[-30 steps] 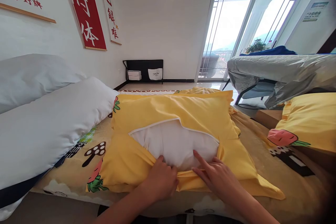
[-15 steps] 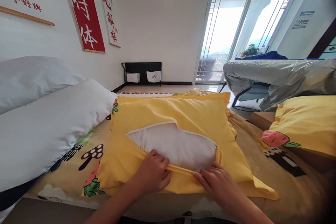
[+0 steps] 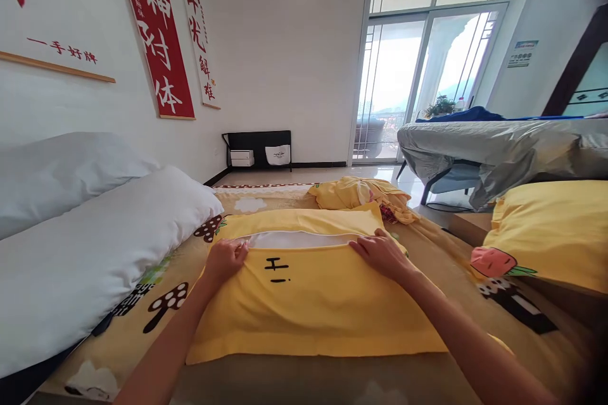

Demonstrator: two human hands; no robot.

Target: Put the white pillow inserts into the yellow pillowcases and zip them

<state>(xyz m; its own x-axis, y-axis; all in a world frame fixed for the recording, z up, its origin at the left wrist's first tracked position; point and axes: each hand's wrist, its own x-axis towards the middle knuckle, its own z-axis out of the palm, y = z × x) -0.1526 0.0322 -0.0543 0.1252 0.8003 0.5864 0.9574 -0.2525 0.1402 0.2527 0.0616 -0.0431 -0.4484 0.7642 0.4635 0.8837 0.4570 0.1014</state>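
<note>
A yellow pillowcase (image 3: 318, 304) with black lettering lies on the bed around a white pillow (image 3: 299, 240). Through a long, narrow slit near its far side a strip of the pillow shows. My left hand (image 3: 228, 259) grips the near edge of the slit at its left end, fingers curled over the cloth. At the right end of the same edge, my right hand (image 3: 380, 254) pinches the fabric. Between the two hands the edge is stretched nearly straight.
White pillows (image 3: 109, 240) lie along the left side of the bed. Crumpled yellow cloth (image 3: 363, 193) rests beyond the pillowcase. Another yellow pillow (image 3: 555, 234) with a strawberry print sits at the right on a cardboard box (image 3: 470, 226). A plastic-covered table (image 3: 475, 139) stands behind it.
Both hands have moved away from me and apart, drawing the near flap over the white pillow. The wide opening is now a narrow strip, and the black lettering has come into view.
</note>
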